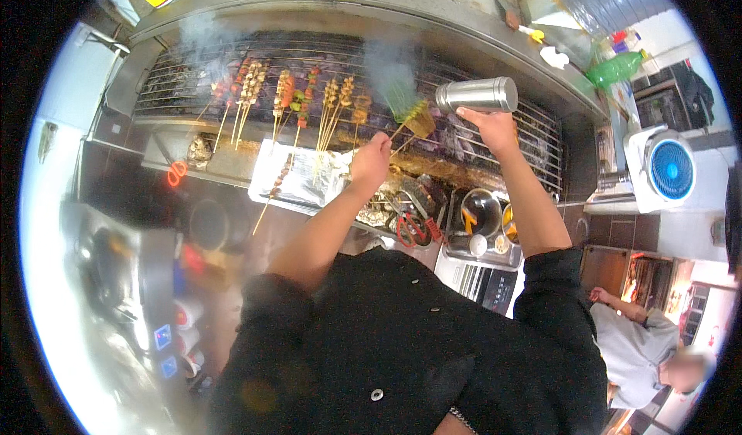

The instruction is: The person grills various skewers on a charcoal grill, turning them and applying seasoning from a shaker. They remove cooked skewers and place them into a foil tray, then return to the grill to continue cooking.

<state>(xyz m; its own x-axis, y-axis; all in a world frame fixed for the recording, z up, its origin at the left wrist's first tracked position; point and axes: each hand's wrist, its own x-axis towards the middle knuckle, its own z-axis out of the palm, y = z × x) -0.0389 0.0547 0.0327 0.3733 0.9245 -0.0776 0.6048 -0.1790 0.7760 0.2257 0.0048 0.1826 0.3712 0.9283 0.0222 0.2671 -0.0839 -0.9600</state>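
My left hand [371,160] pinches the wooden handle of a skewer [399,131] over the charcoal grill [498,145]. Green vegetable [403,103] and a flat brown-yellow piece of food [422,124] lie at the skewers' far ends, partly veiled by smoke. In my right hand [493,131] is a silver metal shaker [476,94], tipped on its side above the grill to the right of this food. Left of my hands, meat skewers [253,81] and mixed vegetable skewers [298,100] rest across the grate, handles towards me.
A foil-lined tray [264,171] carrying one skewer stands before the grill. Orange-handled scissors [177,173] lie left, red-handled scissors [410,231] nearer me. Metal pots [481,212] stand right. A fan [669,165] and green bottle [617,69] are farther right; another person [635,342] is beyond.
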